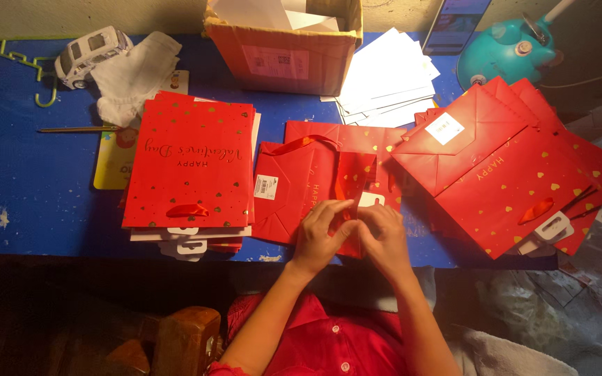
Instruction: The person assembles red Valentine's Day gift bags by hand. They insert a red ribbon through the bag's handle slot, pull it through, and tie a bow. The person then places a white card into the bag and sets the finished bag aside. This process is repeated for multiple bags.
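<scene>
A flat red gift bag [294, 184] with gold hearts and a red ribbon handle lies in the middle of the blue table [29, 174]. My left hand [318, 233] and my right hand [383, 233] meet over its near edge, fingers pinched on the bag beside a small white tag [371, 200]. A neat stack of red gift bags [189, 163] lies to the left of my hands. Another fanned pile of red gift bags [517, 167] lies to the right.
A cardboard box [287, 52] stands at the back centre, with white paper sheets [384, 80] beside it. A teal lamp base [506, 45] sits back right. A toy car [88, 52], a white cloth [134, 73] and a green hanger [26, 66] lie back left.
</scene>
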Demonstrator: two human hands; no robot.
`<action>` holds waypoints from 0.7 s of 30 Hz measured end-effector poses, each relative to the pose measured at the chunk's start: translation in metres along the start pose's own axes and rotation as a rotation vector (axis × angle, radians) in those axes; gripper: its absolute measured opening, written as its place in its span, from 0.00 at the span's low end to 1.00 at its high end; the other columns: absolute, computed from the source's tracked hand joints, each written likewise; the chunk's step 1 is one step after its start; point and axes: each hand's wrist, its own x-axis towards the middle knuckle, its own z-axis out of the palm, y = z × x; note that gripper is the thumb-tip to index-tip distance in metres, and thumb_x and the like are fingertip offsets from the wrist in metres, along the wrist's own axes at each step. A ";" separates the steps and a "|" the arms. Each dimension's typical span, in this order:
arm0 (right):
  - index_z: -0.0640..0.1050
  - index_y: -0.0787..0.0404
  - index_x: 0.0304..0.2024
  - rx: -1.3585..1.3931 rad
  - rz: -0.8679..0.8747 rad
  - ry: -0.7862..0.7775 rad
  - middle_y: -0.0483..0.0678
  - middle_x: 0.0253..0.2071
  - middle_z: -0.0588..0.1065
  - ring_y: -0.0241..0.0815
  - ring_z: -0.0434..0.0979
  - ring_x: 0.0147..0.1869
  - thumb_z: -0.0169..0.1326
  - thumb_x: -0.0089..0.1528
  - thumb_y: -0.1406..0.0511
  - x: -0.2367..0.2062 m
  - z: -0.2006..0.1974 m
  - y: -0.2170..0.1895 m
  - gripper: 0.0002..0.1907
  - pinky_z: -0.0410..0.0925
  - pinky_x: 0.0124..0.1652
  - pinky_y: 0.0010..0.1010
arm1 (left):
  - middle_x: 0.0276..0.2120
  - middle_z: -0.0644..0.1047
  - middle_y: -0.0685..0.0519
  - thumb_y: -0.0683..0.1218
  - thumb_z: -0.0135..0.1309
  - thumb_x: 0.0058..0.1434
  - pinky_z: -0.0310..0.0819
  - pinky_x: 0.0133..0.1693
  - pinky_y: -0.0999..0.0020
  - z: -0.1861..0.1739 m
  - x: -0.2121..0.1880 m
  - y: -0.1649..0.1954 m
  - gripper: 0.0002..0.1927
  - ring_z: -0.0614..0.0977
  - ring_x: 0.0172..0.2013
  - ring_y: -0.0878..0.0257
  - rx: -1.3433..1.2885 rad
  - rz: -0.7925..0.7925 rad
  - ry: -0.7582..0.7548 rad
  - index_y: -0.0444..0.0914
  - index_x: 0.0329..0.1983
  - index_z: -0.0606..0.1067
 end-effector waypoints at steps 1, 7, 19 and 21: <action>0.80 0.60 0.44 0.010 0.005 -0.014 0.49 0.40 0.78 0.48 0.76 0.48 0.58 0.59 0.68 0.000 -0.002 0.001 0.11 0.63 0.53 0.38 | 0.45 0.80 0.48 0.47 0.62 0.63 0.76 0.49 0.61 0.001 0.000 -0.002 0.16 0.82 0.47 0.51 -0.001 -0.025 -0.001 0.37 0.52 0.78; 0.80 0.62 0.41 0.032 0.024 0.003 0.50 0.38 0.77 0.49 0.76 0.46 0.58 0.59 0.70 0.000 -0.005 0.002 0.08 0.65 0.51 0.37 | 0.37 0.79 0.49 0.47 0.64 0.59 0.76 0.38 0.62 0.000 -0.003 -0.008 0.15 0.82 0.37 0.54 -0.007 -0.089 -0.088 0.38 0.47 0.78; 0.76 0.61 0.42 0.008 0.164 0.132 0.51 0.40 0.73 0.49 0.76 0.43 0.55 0.62 0.70 -0.001 0.005 -0.008 0.05 0.68 0.45 0.36 | 0.34 0.77 0.52 0.41 0.61 0.61 0.75 0.38 0.63 0.001 -0.003 -0.008 0.06 0.81 0.36 0.55 0.025 -0.084 -0.064 0.39 0.41 0.80; 0.76 0.61 0.44 0.008 0.189 0.137 0.51 0.40 0.73 0.48 0.76 0.43 0.55 0.64 0.69 0.002 0.003 -0.011 0.06 0.68 0.45 0.37 | 0.33 0.77 0.52 0.41 0.61 0.61 0.75 0.38 0.63 0.001 -0.003 -0.007 0.06 0.81 0.36 0.56 0.031 -0.100 -0.063 0.39 0.41 0.80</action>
